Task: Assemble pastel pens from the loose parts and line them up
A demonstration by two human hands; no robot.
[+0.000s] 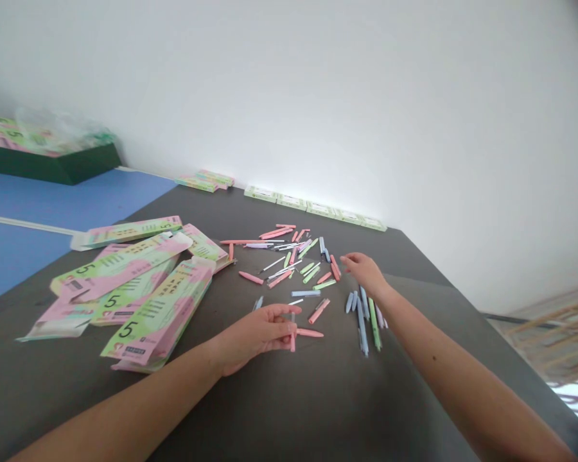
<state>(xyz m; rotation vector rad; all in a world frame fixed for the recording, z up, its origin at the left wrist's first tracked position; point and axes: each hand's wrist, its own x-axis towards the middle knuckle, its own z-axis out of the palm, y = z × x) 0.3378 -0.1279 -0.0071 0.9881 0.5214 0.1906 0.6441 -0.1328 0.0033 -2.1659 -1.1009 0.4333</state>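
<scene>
My left hand [255,337] lies over the dark table top [289,410], its fingertips pinching a slim pink pen part [292,340] that stands nearly upright. A loose pink pen piece [311,333] lies just right of those fingers. My right hand [361,269] reaches over the table with nothing visible in it, nearest a pink pen cap [335,269]. Beneath its wrist lies a row of blue and green pens [363,324]. Between my hands spreads a scatter of pastel pen parts [289,256]. Flat pink-and-green pen boxes [158,314] overlap on the left.
Several green-and-white boxes [308,205] line the table's far edge against the white wall [318,96]. A dark green tray [48,163] with packaging stands beyond the table on a blue surface [67,199]. A wooden rack [559,333] shows at right.
</scene>
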